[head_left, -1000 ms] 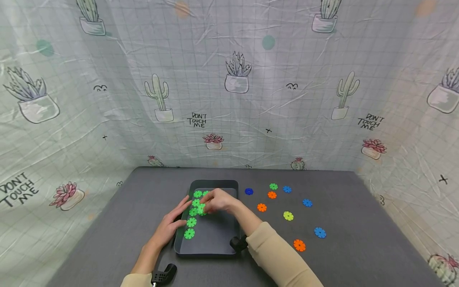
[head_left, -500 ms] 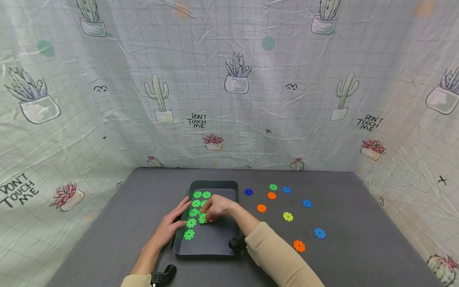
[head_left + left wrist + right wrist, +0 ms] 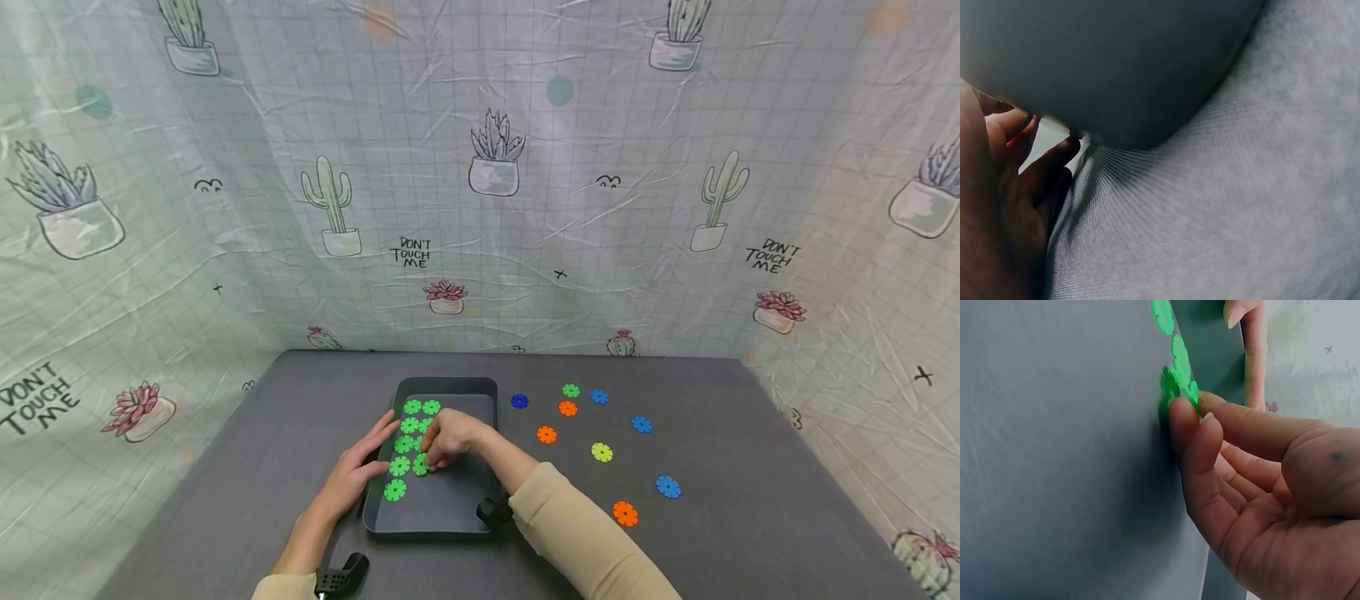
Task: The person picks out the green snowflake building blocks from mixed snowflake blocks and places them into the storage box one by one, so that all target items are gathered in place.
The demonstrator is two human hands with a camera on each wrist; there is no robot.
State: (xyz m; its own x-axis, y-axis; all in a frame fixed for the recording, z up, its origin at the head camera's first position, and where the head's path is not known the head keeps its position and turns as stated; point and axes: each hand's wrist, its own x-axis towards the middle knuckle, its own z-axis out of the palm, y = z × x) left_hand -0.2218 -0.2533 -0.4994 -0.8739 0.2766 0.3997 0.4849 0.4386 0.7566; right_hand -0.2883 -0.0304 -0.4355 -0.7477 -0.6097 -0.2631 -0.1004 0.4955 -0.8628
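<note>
A dark grey tray (image 3: 452, 518) lies on the table with several green notched discs along its left side, in two columns. My right hand (image 3: 459, 435) is inside the tray, where thumb and fingertips pinch a green notched disc (image 3: 421, 464) at the lower end of the second column. In the right wrist view, this disc (image 3: 1186, 389) is tilted between the fingertips, close to flat green discs (image 3: 1180, 359). Fingers extended, my left hand (image 3: 351, 477) rests against the tray's left rim. The left wrist view shows its fingers (image 3: 1054, 159) beside the tray's outer wall.
Right of the tray, loose notched discs are scattered: orange (image 3: 626, 513), blue (image 3: 668, 487), yellow (image 3: 602, 452), dark blue (image 3: 520, 402) and one green (image 3: 572, 390). A patterned curtain (image 3: 480, 208) rises behind the table (image 3: 750, 500).
My right hand has moved toward the tray's near side with the green disc, down the second column, uncovering discs at the far end. The left hand stays on the rim.
</note>
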